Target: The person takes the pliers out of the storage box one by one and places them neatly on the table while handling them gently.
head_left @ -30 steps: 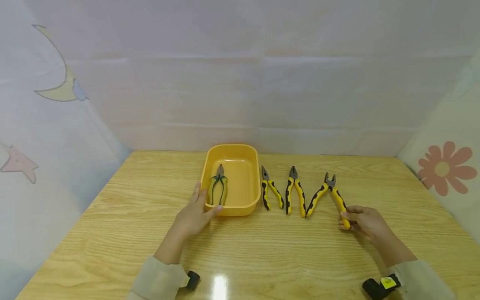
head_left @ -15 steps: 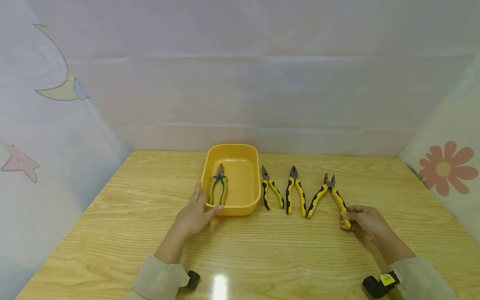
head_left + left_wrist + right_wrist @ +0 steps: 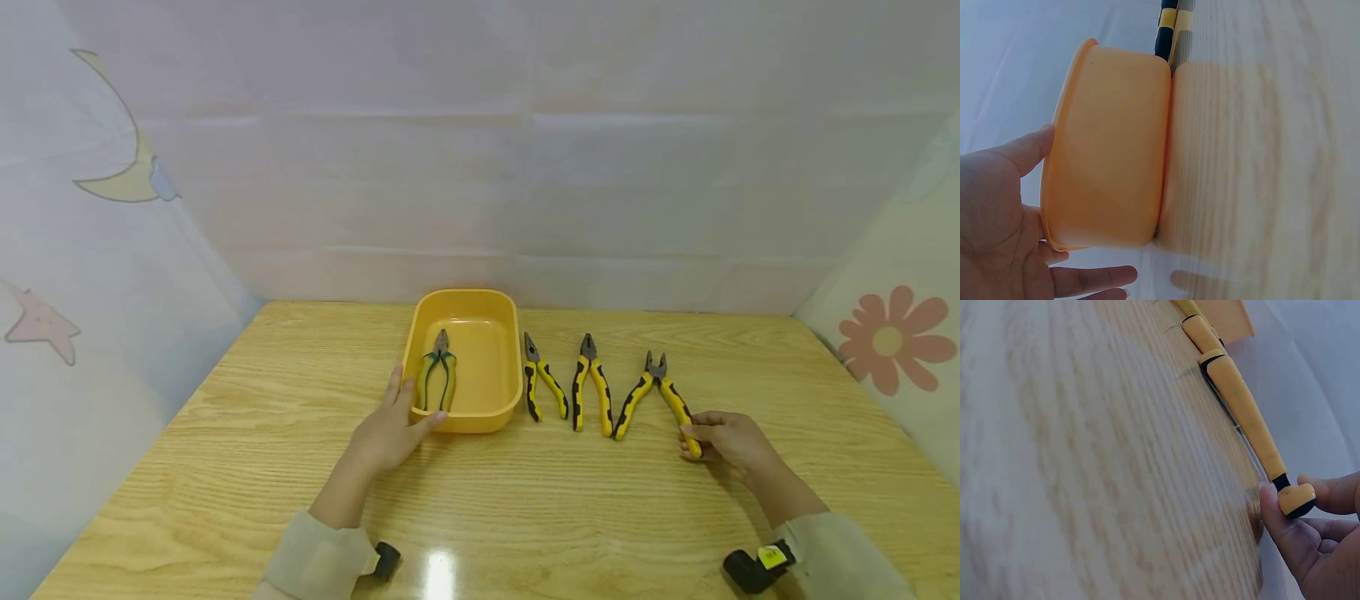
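Observation:
In the head view, my left hand (image 3: 386,433) touches the front left corner of a yellow plastic bin (image 3: 483,423), thumb on the rim and the other fingers along its left side. The left wrist view shows those fingers spread and fairly straight against the bin (image 3: 1110,144). Inside the bin lie green-handled pliers (image 3: 448,383). My right hand (image 3: 731,442) pinches the right handle end of yellow-and-black pliers (image 3: 678,407), whose jaws are spread apart. In the right wrist view, thumb and fingers meet on that handle (image 3: 1244,412).
Between the bin and the gripped pliers lie two more yellow-and-black pliers, one pair (image 3: 553,387) close to the bin and another (image 3: 602,392) beside the gripped ones. They rest on a wooden table (image 3: 510,517). A pale patterned cloth (image 3: 525,183) hangs behind.
The head of the pliers in my right hand has shifted slightly toward me and to the left. My left hand and the bin look unmoved.

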Demonstrator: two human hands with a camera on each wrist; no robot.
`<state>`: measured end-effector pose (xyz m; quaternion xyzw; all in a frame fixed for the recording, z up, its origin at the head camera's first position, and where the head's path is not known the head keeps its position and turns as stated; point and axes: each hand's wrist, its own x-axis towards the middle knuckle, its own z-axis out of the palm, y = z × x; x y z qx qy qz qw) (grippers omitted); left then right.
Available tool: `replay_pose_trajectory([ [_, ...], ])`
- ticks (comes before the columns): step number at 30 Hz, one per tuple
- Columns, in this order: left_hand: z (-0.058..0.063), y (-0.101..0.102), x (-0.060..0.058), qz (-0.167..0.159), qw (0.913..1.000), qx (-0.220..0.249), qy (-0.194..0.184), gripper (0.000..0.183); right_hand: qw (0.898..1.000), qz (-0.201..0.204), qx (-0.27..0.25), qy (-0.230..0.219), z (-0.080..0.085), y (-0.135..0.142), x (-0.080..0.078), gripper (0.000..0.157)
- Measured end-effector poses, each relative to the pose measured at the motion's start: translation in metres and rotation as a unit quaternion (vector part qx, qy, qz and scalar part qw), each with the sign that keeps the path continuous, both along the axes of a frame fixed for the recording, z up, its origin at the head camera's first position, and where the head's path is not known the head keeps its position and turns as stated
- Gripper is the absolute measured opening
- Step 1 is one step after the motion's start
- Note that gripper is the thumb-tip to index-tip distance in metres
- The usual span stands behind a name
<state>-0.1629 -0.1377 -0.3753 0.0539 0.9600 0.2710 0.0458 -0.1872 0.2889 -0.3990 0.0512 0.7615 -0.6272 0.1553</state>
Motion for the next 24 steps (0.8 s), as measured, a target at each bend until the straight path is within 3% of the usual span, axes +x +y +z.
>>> replay_pose_trajectory([
  [16, 0.000, 0.000, 0.001, -0.002, 1.0000, 0.004, 0.003, 0.086, 0.999, 0.012, 0.033, -0.001, 0.002, -0.005, -0.009, 0.054],
  [24, 0.001, 0.001, 0.001, 0.003, 0.9999, 0.007, -0.010, 0.083, 0.998, 0.018, 0.051, -0.025, 0.007, -0.005, -0.012, 0.054],
])
